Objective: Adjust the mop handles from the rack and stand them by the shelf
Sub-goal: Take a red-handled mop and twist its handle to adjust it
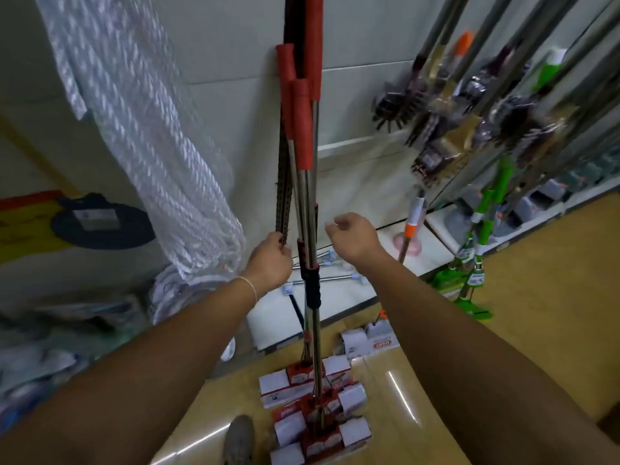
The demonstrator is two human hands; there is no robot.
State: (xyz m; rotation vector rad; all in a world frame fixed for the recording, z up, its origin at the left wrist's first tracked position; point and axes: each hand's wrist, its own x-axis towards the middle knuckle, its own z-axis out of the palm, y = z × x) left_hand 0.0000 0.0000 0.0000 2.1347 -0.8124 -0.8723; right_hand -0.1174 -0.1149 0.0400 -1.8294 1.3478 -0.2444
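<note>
Floor [523, 297]: glossy yellow-tan surface, showing light reflections.
Mop heads [318, 421]: cluster in red-and-white packaging, standing on floor at foot of steel handles.
White platform [339, 297]: low, raised, along wall at floor edge.
Chrome rods [322, 280]: lying flat on platform.
Green mops [473, 263]: heads resting at the platform's right end.
Shoe [239, 439]: grey, on floor beside mop heads.

Mop handles [310, 209] shiny bare metal, red matt sleeves; floor [553, 280] glossy.
</note>
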